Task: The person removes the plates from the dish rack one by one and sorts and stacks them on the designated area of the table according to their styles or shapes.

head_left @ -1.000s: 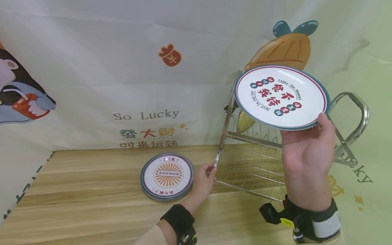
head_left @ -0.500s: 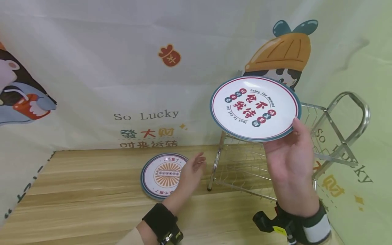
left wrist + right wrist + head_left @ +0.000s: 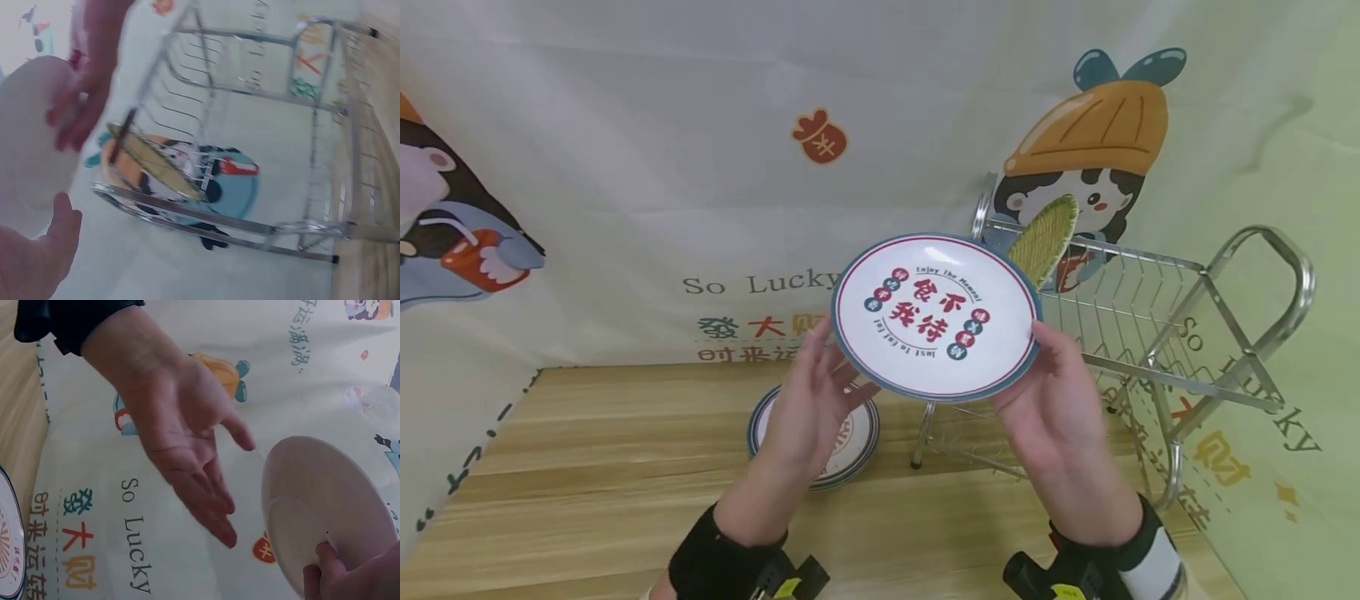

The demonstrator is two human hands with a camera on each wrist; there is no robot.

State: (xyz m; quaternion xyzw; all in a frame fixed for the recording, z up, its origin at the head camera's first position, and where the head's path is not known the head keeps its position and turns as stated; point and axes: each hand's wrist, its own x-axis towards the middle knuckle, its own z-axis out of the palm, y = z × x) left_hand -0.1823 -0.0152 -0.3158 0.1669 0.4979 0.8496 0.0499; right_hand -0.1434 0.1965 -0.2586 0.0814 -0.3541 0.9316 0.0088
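A round white plate (image 3: 936, 317) with a blue rim and red characters is held up at the middle of the head view, face toward the camera. My right hand (image 3: 1052, 417) grips its right edge, thumb on the rim and fingers beneath; the right wrist view shows these fingers on the plain underside (image 3: 312, 506). My left hand (image 3: 808, 408) is raised by the plate's left edge with fingers extended, and a gap separates it from the plate in the right wrist view. Below it, a stack of patterned plates (image 3: 853, 454) lies on the wooden table, partly covered by that hand.
Right of the hands stands a metal wire rack (image 3: 1180, 379) with tiers and looped handles. A yellow-green woven oval piece (image 3: 1047, 240) leans upright in its top tier. A printed cloth (image 3: 700, 167) hangs behind the wooden table (image 3: 625, 467).
My left hand let go of the rack's post and rose to the plate's left side. My right hand carried the plate left and down from over the rack, uncovering the woven piece.
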